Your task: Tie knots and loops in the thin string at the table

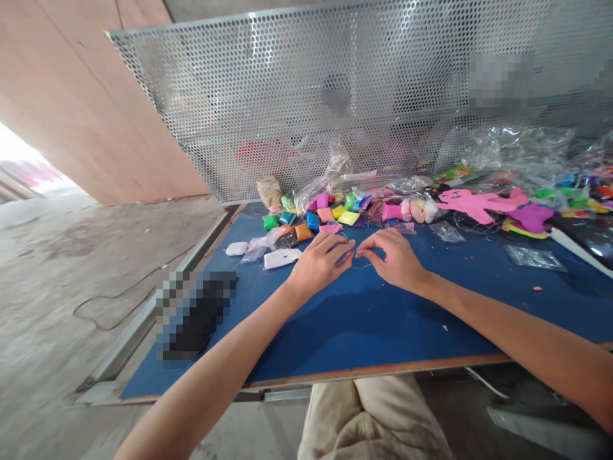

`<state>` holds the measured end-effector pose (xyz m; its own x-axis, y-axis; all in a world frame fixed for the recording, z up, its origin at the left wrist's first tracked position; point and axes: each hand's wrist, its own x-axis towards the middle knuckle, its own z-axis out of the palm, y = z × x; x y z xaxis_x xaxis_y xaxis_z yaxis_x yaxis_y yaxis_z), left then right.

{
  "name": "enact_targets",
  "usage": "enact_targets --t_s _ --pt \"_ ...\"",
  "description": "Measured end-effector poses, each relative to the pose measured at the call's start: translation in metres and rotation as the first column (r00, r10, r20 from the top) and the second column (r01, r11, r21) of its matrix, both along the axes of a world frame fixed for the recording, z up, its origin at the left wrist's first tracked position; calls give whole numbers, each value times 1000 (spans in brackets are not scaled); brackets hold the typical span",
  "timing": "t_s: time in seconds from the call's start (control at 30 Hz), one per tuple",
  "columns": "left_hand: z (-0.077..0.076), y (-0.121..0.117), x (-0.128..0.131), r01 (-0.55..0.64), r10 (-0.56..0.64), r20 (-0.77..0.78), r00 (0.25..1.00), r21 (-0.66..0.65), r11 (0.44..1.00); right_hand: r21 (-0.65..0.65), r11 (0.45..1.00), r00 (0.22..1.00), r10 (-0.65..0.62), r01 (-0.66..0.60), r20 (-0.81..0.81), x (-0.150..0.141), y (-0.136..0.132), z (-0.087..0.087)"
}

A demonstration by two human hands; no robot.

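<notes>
Both hands meet fingertip to fingertip above the blue tabletop (368, 326). My left hand (323, 260) is closed in a pinch, and my right hand (390, 255) pinches just beside it. Between them runs a thin pale string (363, 267), its loop sagging below the fingertips; whether it is thread or fine wire I cannot tell. Beyond the left hand lie small colored packets, among them an orange packet (303, 232) and a blue packet (313, 222). A white packet (281, 258) rests close to the left wrist.
A perforated metal panel (287, 83) stands along the table's back. To the right are a pink figure-shaped cutout (479, 203), a purple piece (532, 217) and a clear plastic bag (535, 257). A dark blurred-out object (201, 319) lies at the left edge, near a white oval case (237, 248).
</notes>
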<state>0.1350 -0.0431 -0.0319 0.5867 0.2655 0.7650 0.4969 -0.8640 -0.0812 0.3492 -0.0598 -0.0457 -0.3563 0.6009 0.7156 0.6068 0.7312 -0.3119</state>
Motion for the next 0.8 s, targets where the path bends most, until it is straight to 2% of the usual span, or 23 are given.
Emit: enact_targets --t_s 0.13,0.27,0.33,0.4,0.47,0.57,0.63,0.73,0.8 --pt "1 -3 1 14 -13 27 1000 -18 1000 50 999 1000 3 -4 15 1 -1 2" --pt "4 -9 2 -39 40 5 999 -94 995 18 1000 1000 9 -9 8 2 1 2" --pt "5 -11 3 -74 84 47 995 -182 981 -30 1000 1000 -2 1 -30 1 1 3" --pt "4 -11 4 -51 126 205 971 -335 941 -104 995 994 -20 8 -110 0 0 5" --pt "2 -8 6 86 158 407 900 -522 849 -192 981 977 -27 -15 -212 -1 -2 7" --pt "-2 -3 7 352 174 548 818 -717 602 -263 962 951 -15 -70 -308 -2 -2 8" --pt "-4 0 6 449 166 570 805 -767 458 -256 964 955 -9 -70 -295 -3 -3 7" --pt "-8 2 6 521 150 594 790 -780 347 -209 976 977 18 -63 -212 -1 -3 6" --pt "-10 2 6 557 129 607 784 -780 285 -191 974 985 90 -118 -149 2 -3 7"
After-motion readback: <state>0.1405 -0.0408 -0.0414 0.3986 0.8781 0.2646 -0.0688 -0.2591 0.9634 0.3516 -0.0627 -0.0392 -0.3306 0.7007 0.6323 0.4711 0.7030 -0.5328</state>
